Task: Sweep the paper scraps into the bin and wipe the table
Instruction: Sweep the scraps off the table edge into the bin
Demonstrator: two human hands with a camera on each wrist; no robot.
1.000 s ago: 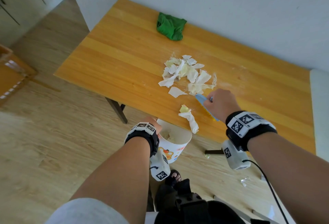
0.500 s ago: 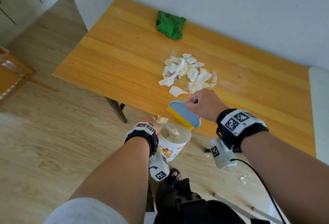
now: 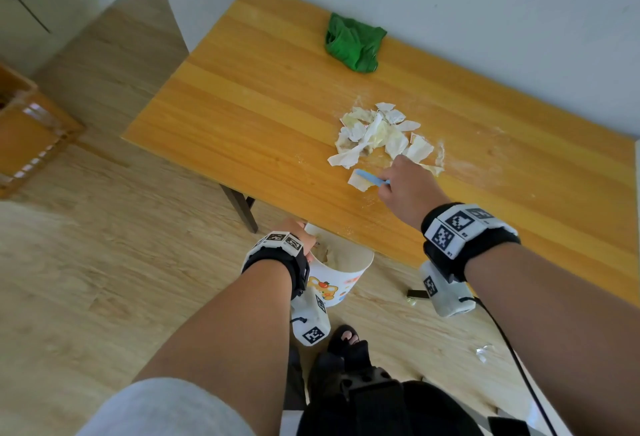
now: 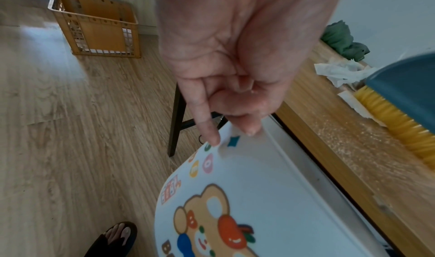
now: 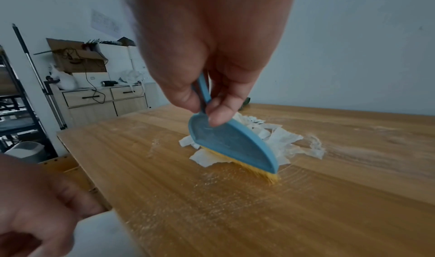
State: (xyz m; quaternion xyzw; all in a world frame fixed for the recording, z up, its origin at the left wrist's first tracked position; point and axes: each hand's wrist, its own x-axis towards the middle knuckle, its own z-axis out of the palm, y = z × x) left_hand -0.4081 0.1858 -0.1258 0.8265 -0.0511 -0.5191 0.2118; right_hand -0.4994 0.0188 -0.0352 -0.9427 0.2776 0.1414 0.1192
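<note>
A heap of white paper scraps (image 3: 377, 132) lies on the wooden table (image 3: 242, 117). My right hand (image 3: 403, 184) grips the handle of a small blue brush (image 5: 231, 145) with yellow bristles, set down on a single scrap (image 3: 358, 182) at the near side of the heap. My left hand (image 3: 299, 234) pinches the rim of a white bin (image 3: 341, 274) with a cartoon bear (image 4: 212, 223), held just below the table's near edge. Scraps lie inside the bin. A crumpled green cloth (image 3: 353, 42) sits at the table's far edge.
Fine dust streaks the tabletop around the heap (image 5: 235, 196). An orange crate (image 4: 94, 26) stands on the wooden floor to the left. A table leg (image 3: 240, 208) is beside the bin. My sandalled foot (image 3: 346, 338) and a small scrap (image 3: 483, 352) are on the floor.
The brush swept scraps off the table edge into the bin, then my right hand carried it back up to the near side of the heap. The left hand kept holding the bin.
</note>
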